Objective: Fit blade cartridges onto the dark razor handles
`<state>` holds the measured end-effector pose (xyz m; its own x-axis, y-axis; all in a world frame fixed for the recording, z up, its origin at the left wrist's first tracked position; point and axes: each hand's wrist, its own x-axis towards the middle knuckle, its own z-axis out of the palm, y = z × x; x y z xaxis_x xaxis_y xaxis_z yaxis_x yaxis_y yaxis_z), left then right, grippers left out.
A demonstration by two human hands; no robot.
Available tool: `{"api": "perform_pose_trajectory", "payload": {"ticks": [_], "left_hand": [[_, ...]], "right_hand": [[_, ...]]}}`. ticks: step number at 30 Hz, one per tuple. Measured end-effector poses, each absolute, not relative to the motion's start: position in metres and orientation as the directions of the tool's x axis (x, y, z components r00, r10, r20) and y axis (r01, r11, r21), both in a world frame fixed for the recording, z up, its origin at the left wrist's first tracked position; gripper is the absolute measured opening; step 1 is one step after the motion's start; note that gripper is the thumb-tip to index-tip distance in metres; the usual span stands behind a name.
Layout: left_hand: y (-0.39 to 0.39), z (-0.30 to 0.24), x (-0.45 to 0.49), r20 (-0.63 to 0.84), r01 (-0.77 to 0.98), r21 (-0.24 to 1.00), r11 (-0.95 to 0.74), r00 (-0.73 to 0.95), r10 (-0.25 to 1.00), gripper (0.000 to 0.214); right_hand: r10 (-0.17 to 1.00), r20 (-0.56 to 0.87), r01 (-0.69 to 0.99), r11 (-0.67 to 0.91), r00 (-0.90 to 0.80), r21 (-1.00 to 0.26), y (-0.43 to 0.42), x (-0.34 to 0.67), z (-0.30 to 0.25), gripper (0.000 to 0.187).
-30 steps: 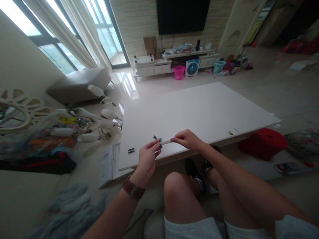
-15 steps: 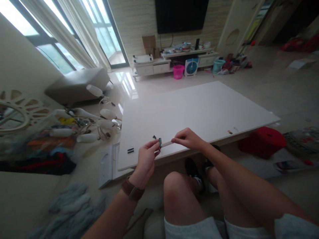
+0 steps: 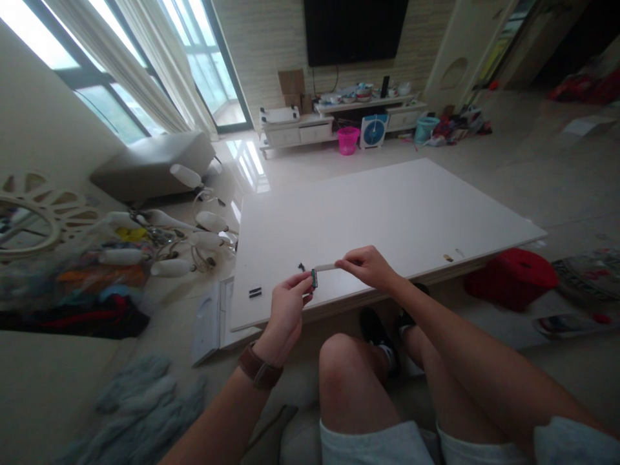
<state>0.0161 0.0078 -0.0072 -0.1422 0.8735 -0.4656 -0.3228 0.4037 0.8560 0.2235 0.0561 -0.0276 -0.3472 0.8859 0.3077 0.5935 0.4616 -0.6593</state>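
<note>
My left hand pinches a small green circuit board between thumb and fingers, holding it above the near part of the white tabletop. From the right, my right hand is closed on one end of a flat pale strip. The strip's other end meets the upper end of the board; whether it is joined there I cannot tell. Just behind the board lies a small dark piece on the tabletop. Two short black bars lie side by side to the left of my left hand.
A small yellowish-and-dark piece lies near the tabletop's right front edge. Beside that edge stands a red stool. Left of the table are white lamp shades on a chandelier. My knees are close under the front edge.
The strip's left end has risen from the middle of the board to its upper end. My right hand has moved slightly up and right; my left hand keeps its pinch.
</note>
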Motion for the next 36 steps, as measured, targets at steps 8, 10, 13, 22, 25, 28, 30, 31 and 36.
{"api": "perform_pose_trajectory", "payload": {"ticks": [8,10,13,22,25,28,30,31,36], "left_hand": [[0.0069,-0.0082,0.0152,-0.489,-0.341,0.841,0.421,-0.143,0.861,0.035],[0.0068,-0.0080,0.0155,-0.499,-0.342,0.835,0.432,-0.139,0.855,0.036],[0.0068,-0.0075,0.0158,-0.500,-0.340,0.834,0.435,-0.128,0.857,0.038],[0.0061,-0.0071,0.0163,-0.491,-0.338,0.840,0.424,-0.143,0.859,0.036],[0.0057,-0.0058,0.0168,-0.489,-0.339,0.841,0.421,-0.145,0.860,0.034],[0.0055,-0.0048,0.0170,-0.486,-0.338,0.843,0.419,-0.140,0.863,0.033],[0.0056,-0.0047,0.0170,-0.488,-0.340,0.841,0.420,-0.141,0.862,0.032],[0.0058,-0.0048,0.0170,-0.488,-0.340,0.841,0.420,-0.142,0.861,0.033],[0.0065,-0.0059,0.0171,-0.487,-0.328,0.844,0.425,-0.135,0.863,0.035]], "right_hand": [[0.879,0.224,0.598,0.455,-0.421,-0.660,0.0568,0.2177,-0.0319,0.059],[0.893,0.242,0.624,0.440,-0.380,-0.645,0.0577,0.2185,-0.0319,0.059],[0.907,0.302,0.648,0.420,-0.292,-0.635,0.0574,0.2203,-0.0306,0.056],[0.891,0.313,0.587,0.453,-0.330,-0.671,0.0545,0.2171,-0.0315,0.055],[0.890,0.293,0.582,0.452,-0.351,-0.676,0.0541,0.2155,-0.0319,0.055],[0.885,0.275,0.579,0.457,-0.376,-0.675,0.0540,0.2149,-0.0316,0.055],[0.885,0.263,0.581,0.453,-0.384,-0.676,0.0544,0.2151,-0.0315,0.056],[0.889,0.259,0.587,0.446,-0.377,-0.676,0.0547,0.2154,-0.0317,0.056],[0.918,0.304,0.618,0.397,-0.256,-0.679,0.0572,0.2172,-0.0329,0.057]]}}
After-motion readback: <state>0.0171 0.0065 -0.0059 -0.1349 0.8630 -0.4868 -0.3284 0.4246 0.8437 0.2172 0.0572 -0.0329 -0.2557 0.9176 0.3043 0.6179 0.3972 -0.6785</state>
